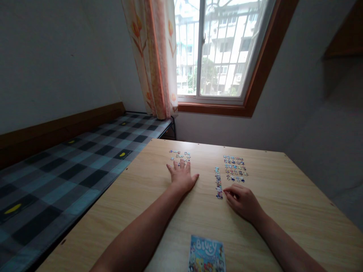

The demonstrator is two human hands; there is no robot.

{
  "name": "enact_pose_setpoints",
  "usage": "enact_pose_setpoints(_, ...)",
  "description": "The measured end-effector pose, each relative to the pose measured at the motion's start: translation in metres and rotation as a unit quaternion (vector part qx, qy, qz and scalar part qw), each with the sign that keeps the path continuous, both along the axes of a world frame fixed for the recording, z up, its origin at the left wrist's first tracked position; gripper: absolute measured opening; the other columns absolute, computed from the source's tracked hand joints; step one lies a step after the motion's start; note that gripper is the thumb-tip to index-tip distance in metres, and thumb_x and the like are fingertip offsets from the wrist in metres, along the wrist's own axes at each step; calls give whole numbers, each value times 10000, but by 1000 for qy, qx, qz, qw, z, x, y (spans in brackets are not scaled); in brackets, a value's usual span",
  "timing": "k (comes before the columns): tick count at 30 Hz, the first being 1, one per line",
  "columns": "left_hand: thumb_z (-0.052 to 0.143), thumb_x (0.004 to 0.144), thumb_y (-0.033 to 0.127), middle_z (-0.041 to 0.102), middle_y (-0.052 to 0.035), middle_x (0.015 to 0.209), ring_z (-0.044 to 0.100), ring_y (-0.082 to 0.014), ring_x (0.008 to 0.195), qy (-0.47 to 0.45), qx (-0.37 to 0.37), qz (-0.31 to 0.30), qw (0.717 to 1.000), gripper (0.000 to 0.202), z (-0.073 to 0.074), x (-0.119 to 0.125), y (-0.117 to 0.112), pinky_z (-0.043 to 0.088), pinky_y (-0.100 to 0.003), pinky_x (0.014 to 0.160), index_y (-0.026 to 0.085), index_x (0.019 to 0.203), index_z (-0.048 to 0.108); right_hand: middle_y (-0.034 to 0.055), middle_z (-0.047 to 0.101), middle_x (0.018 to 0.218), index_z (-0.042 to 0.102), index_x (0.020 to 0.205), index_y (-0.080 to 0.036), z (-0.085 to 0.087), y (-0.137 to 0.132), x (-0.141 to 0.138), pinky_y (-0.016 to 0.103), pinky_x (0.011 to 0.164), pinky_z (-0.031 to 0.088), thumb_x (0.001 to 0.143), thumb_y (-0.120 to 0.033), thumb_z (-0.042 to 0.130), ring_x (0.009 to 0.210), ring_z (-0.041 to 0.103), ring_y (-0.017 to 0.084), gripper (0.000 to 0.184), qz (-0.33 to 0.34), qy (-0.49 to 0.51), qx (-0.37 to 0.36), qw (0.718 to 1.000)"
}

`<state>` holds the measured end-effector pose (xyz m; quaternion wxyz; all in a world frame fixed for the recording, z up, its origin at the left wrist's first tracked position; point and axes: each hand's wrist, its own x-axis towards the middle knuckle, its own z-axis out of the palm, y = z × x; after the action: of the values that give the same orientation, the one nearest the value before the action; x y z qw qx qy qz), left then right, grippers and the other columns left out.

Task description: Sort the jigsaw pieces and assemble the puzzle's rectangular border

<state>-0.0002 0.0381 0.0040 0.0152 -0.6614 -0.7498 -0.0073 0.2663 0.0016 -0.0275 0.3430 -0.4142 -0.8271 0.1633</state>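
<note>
My left hand [181, 177] lies flat with its fingers spread, the fingertips at a loose group of jigsaw puzzle pieces [179, 155] on the table. Some pieces may be hidden under those fingers. A joined strip of puzzle pieces [218, 183] runs lengthwise between my two hands. Just right of the strip's near end rests my right hand [241, 198], its fingers curled and thumb against the index finger; whether a piece is pinched there is too small to see. Beyond it, more puzzle pieces [235, 168] are set out in several rows.
A "Bluey" picture card [207, 254] lies at the near edge of view on the wooden table [295, 211]. Left of the table stands a bed with a checked cover [93, 151]. Behind are a curtain [159, 60] and a window [221, 49].
</note>
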Motion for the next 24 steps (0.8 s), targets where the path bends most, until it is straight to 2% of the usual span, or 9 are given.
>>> enact_pose_setpoints(8,375,870,738,274,-168,1644,303,-489,1427,6,2,8,1000,853,3,-3,0,0,-732,1138,247,1567,384,28,648,729,732,859,-210,0,0,-1,295,641,423,934,-255,539,667,582,168,212,0,2,3,1000)
enact_pose_setpoints(13,358,908,677,268,-186,1642,374,-491,1389,23,-17,4,1000,803,9,4,-5,21,-715,1146,232,1576,366,27,648,724,734,848,-209,0,0,-1,295,646,426,933,-265,540,665,584,166,220,-4,-2,10,1000)
enact_pose_setpoints(17,333,946,607,279,-202,1631,410,-503,1369,53,-59,5,997,729,16,15,-13,26,-739,1131,229,1566,390,30,654,727,743,855,-209,-1,1,-1,294,644,428,933,-267,547,663,585,164,219,-7,-1,9,1000)
enact_pose_setpoints(19,337,959,569,292,-225,1618,448,-498,1343,65,-82,4,994,702,18,20,-18,74,-756,1116,220,1565,392,33,660,734,746,860,-208,-1,1,-1,293,645,432,936,-270,547,667,589,163,222,-6,1,7,1000)
enact_pose_setpoints(21,356,964,532,295,-251,1607,499,-487,1302,73,-96,2,993,683,20,23,-23,176,-755,1092,203,1562,397,34,665,741,747,864,-206,-1,2,-1,294,651,439,938,-269,547,670,595,163,222,-4,2,7,1000)
enact_pose_setpoints(24,412,954,454,363,-282,1563,534,-490,1260,55,-85,-12,995,648,21,28,-33,294,-754,1025,188,1544,428,35,666,742,742,860,-207,-1,2,-1,297,655,444,935,-262,549,675,600,166,215,-2,1,14,1000)
